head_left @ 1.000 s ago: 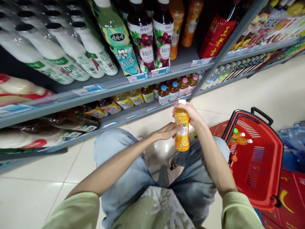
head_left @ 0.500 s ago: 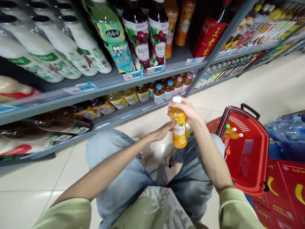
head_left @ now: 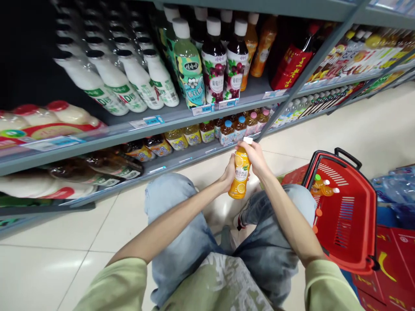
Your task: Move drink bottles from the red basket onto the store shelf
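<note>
An orange juice bottle (head_left: 240,175) with a white cap is held over the floor between my knees, its label facing me and its top leaning right. My left hand (head_left: 229,172) is wrapped around its left side, with the fingers partly hidden behind it. From the right, my right hand (head_left: 253,154) grips the neck just under the cap. Past the bottle stands the drink shelf (head_left: 181,119), with grape juice bottles (head_left: 214,69) and a green guava drink bottle (head_left: 191,71) along its edge.
At my right is a red shopping basket (head_left: 355,216) with a few small bottles (head_left: 325,188) inside. Red cartons (head_left: 394,259) and shrink-wrapped water bottles (head_left: 397,185) lie beyond it. White milk drink bottles (head_left: 129,82) fill the shelf's left part.
The juice bottle has gone from nearly upright to tilted, its top to the right. My left hand has closed around its side. The view has shifted, so the shelf appears farther right.
</note>
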`<state>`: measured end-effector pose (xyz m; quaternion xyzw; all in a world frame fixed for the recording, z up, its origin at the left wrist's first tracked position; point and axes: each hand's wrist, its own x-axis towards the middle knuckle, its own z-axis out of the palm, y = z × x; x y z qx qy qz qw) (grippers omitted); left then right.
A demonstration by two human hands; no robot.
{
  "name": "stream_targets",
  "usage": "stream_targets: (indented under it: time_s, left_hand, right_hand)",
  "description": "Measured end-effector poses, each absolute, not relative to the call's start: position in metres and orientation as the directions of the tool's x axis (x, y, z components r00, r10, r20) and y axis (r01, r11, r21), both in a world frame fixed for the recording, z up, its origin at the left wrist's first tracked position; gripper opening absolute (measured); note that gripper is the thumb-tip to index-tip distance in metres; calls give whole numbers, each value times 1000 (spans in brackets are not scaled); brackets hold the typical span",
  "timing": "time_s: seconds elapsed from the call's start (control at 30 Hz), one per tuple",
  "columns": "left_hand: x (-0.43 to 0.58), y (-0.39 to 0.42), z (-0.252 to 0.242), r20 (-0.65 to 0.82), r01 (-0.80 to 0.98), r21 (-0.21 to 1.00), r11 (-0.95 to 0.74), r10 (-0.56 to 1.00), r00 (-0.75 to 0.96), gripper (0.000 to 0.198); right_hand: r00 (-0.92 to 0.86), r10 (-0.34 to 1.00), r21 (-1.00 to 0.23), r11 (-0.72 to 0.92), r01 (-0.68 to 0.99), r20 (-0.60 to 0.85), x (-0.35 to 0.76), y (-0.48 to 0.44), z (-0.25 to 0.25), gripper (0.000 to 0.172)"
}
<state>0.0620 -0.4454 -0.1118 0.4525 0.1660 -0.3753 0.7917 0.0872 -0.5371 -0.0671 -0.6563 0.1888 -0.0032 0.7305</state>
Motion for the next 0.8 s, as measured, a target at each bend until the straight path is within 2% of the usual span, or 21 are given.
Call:
stream_targets:
  time_s: [0.17, 0.3, 0.37, 0.53, 0.8]
  left_hand:
    - [65, -438, -114, -665, 790, 565, 237, -436, 606, 58]
    - [69, -434, -119, -681, 796, 564, 219, -422, 598, 54]
    - [70, -432, -119, -674, 787, 572, 232, -413, 612, 51]
    - [66, -429, -114, -657, 780, 574, 251, -427, 621, 47]
    - [63, -426, -110, -669, 784, 573, 238, -417, 615, 49]
  right_hand:
    - [918, -182, -926, 205, -316, -353, 92, -542, -84, 19]
    - [905, -187, -917, 201, -345, -382, 92, -537, -90, 20]
    - [916, -215, -939, 144, -313, -339, 89, -533, -90, 19]
    - [963, -238, -985, -83, -150, -126, 81, -529, -85, 16]
    - [983, -184, -952, -297, -80, -25, 85, -533, -86, 19]
